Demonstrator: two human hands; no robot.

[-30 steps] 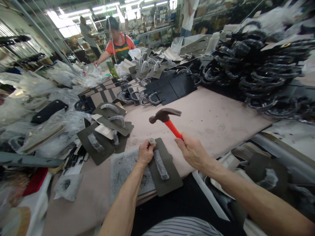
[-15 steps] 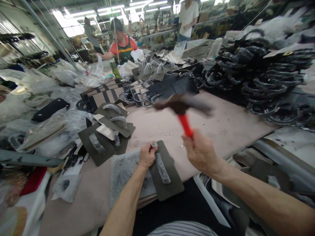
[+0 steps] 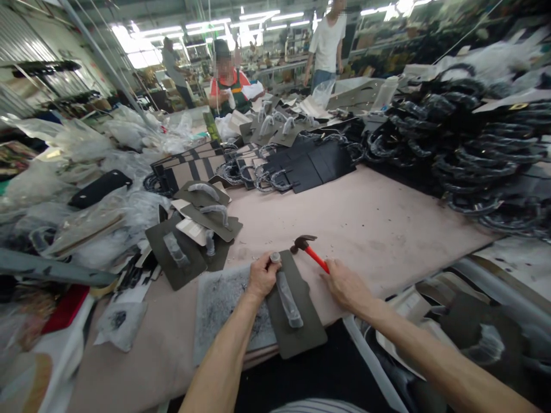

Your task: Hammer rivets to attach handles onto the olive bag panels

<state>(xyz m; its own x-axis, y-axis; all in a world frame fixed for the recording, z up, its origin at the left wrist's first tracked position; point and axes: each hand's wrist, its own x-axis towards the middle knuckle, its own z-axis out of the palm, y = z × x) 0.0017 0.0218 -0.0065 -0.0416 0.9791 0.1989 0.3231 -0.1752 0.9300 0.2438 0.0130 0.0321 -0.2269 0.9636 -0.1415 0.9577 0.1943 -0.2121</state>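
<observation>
My left hand (image 3: 260,277) is closed round a short upright metal punch (image 3: 275,257); only its round top shows above the fingers. The punch stands at the far end of the plastic-wrapped handle (image 3: 287,298) on an olive-grey bag panel (image 3: 307,330). Its lower tip is hidden by the hand. Under the panel's left side lies a scuffed, pale pad (image 3: 219,298) with dark specks. My right hand (image 3: 348,285) grips a claw hammer (image 3: 317,258) by its red handle. The dark hammer head is low over the table, just right of the punch and apart from it.
More olive panels with wrapped handles (image 3: 176,258) lie to the left. Black bag pieces (image 3: 318,163) are behind, with a tall pile of wrapped black handles (image 3: 469,149) at right. Plastic bags (image 3: 120,212) crowd the left. A co-worker (image 3: 232,86) stands across the table (image 3: 365,218).
The hammer has come down from its raised, blurred position to low beside the punch. My left hand still holds the punch at the panel. The view has shifted slightly.
</observation>
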